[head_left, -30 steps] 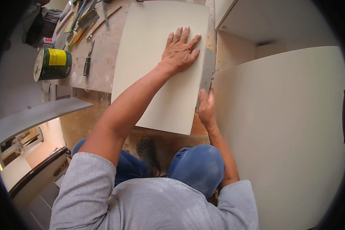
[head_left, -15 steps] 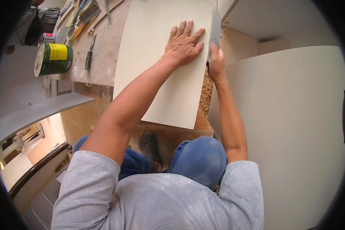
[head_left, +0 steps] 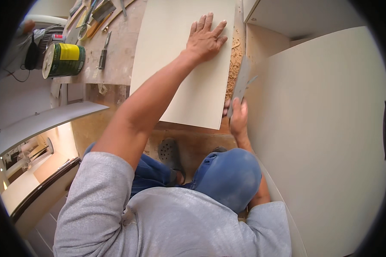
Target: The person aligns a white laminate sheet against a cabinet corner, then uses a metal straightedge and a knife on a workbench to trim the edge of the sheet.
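My left hand (head_left: pixel 204 40) lies flat on a pale cream board (head_left: pixel 203 94), fingers spread, pressing near its right edge. My right hand (head_left: pixel 239 118) is closed around the rear of a long grey hand plane (head_left: pixel 241 79). The plane is slightly blurred and stands tilted just right of the board's long edge, near the board's close end, apart from that edge. Curled wood shavings (head_left: pixel 235 64) lie in a strip along the board's right side.
A workbench (head_left: pixel 120 55) carries the board, a chisel (head_left: pixel 103 58), a dark green and yellow can (head_left: pixel 64 60) and several tools at the far left. A large pale panel (head_left: pixel 326 128) stands close on the right. My blue-jeaned knee (head_left: pixel 227 177) is below the board.
My right hand has drawn the plane back toward me and off the board's edge, tilting it. My left hand stays flat on the board. The view has shifted slightly.
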{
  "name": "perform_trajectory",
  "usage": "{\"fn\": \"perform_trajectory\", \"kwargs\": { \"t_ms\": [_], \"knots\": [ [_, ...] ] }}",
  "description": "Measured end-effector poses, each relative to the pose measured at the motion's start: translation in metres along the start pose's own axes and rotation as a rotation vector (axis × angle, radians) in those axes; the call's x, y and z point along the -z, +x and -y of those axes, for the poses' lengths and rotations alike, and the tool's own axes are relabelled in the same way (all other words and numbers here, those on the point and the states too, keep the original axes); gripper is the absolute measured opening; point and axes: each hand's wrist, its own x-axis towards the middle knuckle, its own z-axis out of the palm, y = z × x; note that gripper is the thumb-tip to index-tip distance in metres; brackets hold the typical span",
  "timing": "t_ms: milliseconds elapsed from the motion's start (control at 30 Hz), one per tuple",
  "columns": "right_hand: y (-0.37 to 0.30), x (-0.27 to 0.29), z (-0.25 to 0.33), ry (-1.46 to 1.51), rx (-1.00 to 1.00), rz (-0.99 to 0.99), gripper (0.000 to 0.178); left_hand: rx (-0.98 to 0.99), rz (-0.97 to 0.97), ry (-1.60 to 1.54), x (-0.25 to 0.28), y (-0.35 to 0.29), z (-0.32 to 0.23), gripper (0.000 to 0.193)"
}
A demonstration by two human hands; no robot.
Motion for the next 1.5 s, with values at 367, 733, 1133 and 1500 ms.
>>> {"fn": "perform_trajectory", "kwargs": {
  "t_ms": [367, 733, 1133, 1500],
  "knots": [
    [0.099, -0.025, 0.043, -0.311, 0.243, -0.017, 0.038, 0.098, 0.033, -0.029, 0.003, -0.061, -0.039, 0.06],
    [-0.072, 0.0, -0.003, -0.049, -0.229, -0.051, 0.046, 0.102, -0.01, -0.034, -0.001, -0.06, -0.047, 0.06],
    [0.042, -0.012, 0.034, -0.351, 0.183, 0.003, 0.041, 0.07, -0.103, -0.008, 0.009, -0.064, -0.05, 0.059],
    [-0.095, -0.009, 0.002, -0.009, -0.237, -0.073, 0.038, 0.113, 0.046, -0.13, 0.016, -0.062, -0.052, 0.061]
  ]
}}
